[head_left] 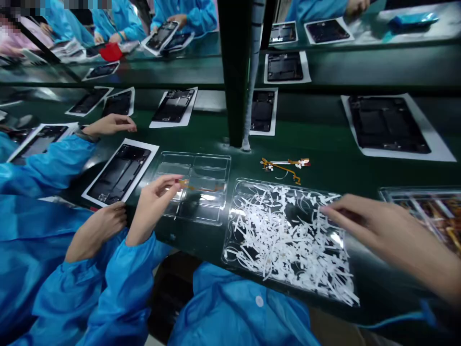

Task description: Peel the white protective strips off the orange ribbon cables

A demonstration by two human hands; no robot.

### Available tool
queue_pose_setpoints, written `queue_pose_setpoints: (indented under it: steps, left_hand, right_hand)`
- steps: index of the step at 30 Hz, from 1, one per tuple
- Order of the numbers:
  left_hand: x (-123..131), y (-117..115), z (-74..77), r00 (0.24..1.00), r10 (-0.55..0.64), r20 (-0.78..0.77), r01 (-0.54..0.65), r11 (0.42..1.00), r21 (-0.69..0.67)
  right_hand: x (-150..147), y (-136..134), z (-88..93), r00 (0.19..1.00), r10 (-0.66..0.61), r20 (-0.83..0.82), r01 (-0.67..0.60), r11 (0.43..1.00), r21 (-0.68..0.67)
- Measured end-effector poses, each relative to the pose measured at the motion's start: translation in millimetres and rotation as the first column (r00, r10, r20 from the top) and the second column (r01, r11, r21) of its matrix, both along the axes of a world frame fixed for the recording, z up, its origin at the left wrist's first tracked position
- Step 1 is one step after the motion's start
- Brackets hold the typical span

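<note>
My left hand (154,202) pinches one end of a thin orange flex cable (201,187) over a clear compartment tray (212,163). My right hand (389,235), slightly blurred, reaches in from the right. Its fingertips are pressed together at the right edge of a clear tray (234,192) heaped with white paper strips (284,235). What the fingertips hold, if anything, does not show. A small bunch of orange flex cables (284,166) lies on the green belt (324,154) just beyond that tray.
A co-worker in a blue coat sits at my left, one hand (97,230) by a black device frame on white paper (120,173) and the other hand (110,125) further back. More frames lie on the belt. A dark post (234,72) stands ahead. A tray of parts (432,211) sits at the right.
</note>
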State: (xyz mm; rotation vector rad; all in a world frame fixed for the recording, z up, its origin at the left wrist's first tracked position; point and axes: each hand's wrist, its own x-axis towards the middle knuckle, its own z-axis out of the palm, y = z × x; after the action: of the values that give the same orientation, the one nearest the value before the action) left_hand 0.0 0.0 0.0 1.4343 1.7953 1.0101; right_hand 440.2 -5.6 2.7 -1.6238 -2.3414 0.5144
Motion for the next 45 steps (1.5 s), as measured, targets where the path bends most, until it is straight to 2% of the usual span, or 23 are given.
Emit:
queue_pose_setpoints:
  steps: [3,5,7,9,11,16,20,22,24,25,26,27,29,30,31,32,34,36,38,41,43,45]
  left_hand:
    - [-46.3,16.1,-35.4,0.995,0.041,-0.090,-0.045,0.998,-0.051]
    - [-62.0,19.1,-49.6,0.975,0.024,-0.222,-0.034,0.998,-0.043]
    - [-66.4,15.3,-54.3,0.934,0.063,-0.351,-0.041,0.997,0.071]
    - [-61.4,6.9,-51.8,0.903,0.148,-0.403,-0.052,0.969,0.240]
    - [-49.9,-3.3,-46.1,0.907,0.174,-0.384,-0.034,0.938,0.345]
    - [-9.6,-25.3,-36.8,0.950,-0.002,-0.312,0.123,0.921,0.371]
    - [22.3,-36.2,-35.9,0.964,-0.159,-0.213,0.236,0.879,0.415]
    - [36.9,-39.5,-34.8,0.965,-0.246,-0.095,0.264,0.881,0.393]
    - [53.3,-42.0,-33.0,0.945,-0.315,0.090,0.271,0.905,0.329]
    - [63.4,-43.3,-32.0,0.909,-0.348,0.228,0.284,0.920,0.270]
    - [75.3,-44.6,-30.9,0.840,-0.374,0.394,0.323,0.927,0.191]
    - [89.3,-45.9,-29.7,0.730,-0.379,0.568,0.391,0.914,0.107]
    - [123.1,-48.2,-27.3,0.453,-0.310,0.836,0.569,0.823,-0.003]
    - [141.8,-48.8,-26.4,0.345,-0.264,0.901,0.634,0.773,-0.016]
    - [160.6,-48.9,-25.8,0.283,-0.239,0.929,0.661,0.750,-0.009]
    - [178.7,-48.5,-25.7,0.260,-0.227,0.939,0.663,0.749,-0.002]
    - [208.6,-46.6,-27.3,0.291,-0.208,0.934,0.605,0.796,-0.011]
    - [227.1,-44.9,-30.8,0.379,-0.186,0.906,0.507,0.861,-0.036]
    - [234.4,-44.7,-34.1,0.474,-0.205,0.856,0.433,0.901,-0.024]
    - [233.6,-48.3,-35.0,0.614,-0.328,0.718,0.392,0.916,0.083]
    - [231.7,-52.2,-33.2,0.700,-0.414,0.581,0.384,0.905,0.183]
    - [231.1,-56.0,-31.8,0.756,-0.480,0.445,0.399,0.877,0.267]
  right_hand:
    - [-29.3,58.1,-3.2,0.998,-0.009,0.066,0.012,0.999,-0.041]
    - [-55.6,95.1,-10.0,0.995,0.000,0.098,0.003,1.000,-0.025]
    - [-78.6,122.4,-20.5,0.990,-0.015,0.140,0.015,1.000,-0.001]
    - [-94.5,136.8,-31.8,0.983,-0.029,0.181,0.026,0.999,0.021]
    - [-102.6,140.3,-40.1,0.978,-0.035,0.203,0.027,0.999,0.041]
    - [-98.0,135.1,-40.0,0.988,-0.067,0.139,0.056,0.995,0.080]
    - [-80.2,137.8,-27.2,0.984,-0.178,-0.004,0.178,0.983,0.036]
    - [-69.9,135.5,-15.8,0.968,-0.236,-0.085,0.237,0.972,-0.005]
    - [-61.0,125.6,0.4,0.943,-0.282,-0.179,0.283,0.959,-0.022]
    - [-57.9,117.1,9.8,0.926,-0.301,-0.230,0.305,0.952,-0.018]
    - [-55.9,106.0,19.3,0.905,-0.318,-0.281,0.331,0.944,-0.001]
    - [-55.1,92.6,28.2,0.879,-0.334,-0.341,0.364,0.931,0.025]
    - [-57.0,59.6,40.7,0.806,-0.348,-0.479,0.441,0.893,0.092]
    - [-59.2,40.9,42.9,0.717,-0.340,-0.609,0.492,0.865,0.096]
    - [-61.8,21.4,42.1,0.641,-0.334,-0.691,0.524,0.849,0.076]
    - [-64.2,1.7,38.1,0.581,-0.336,-0.741,0.533,0.845,0.035]
    - [-67.7,-35.6,22.9,0.584,-0.438,-0.684,0.518,0.849,-0.102]
    - [-67.9,-65.6,3.9,0.559,-0.464,-0.687,0.481,0.857,-0.187]
    - [-64.3,-85.3,-11.6,0.549,-0.458,-0.699,0.437,0.870,-0.227]
    - [-53.2,-96.0,-21.0,0.614,-0.420,-0.668,0.397,0.896,-0.199]
    - [-44.7,-94.5,-20.5,0.677,-0.378,-0.632,0.369,0.917,-0.153]
    - [-38.7,-89.4,-18.8,0.695,-0.359,-0.623,0.347,0.926,-0.147]
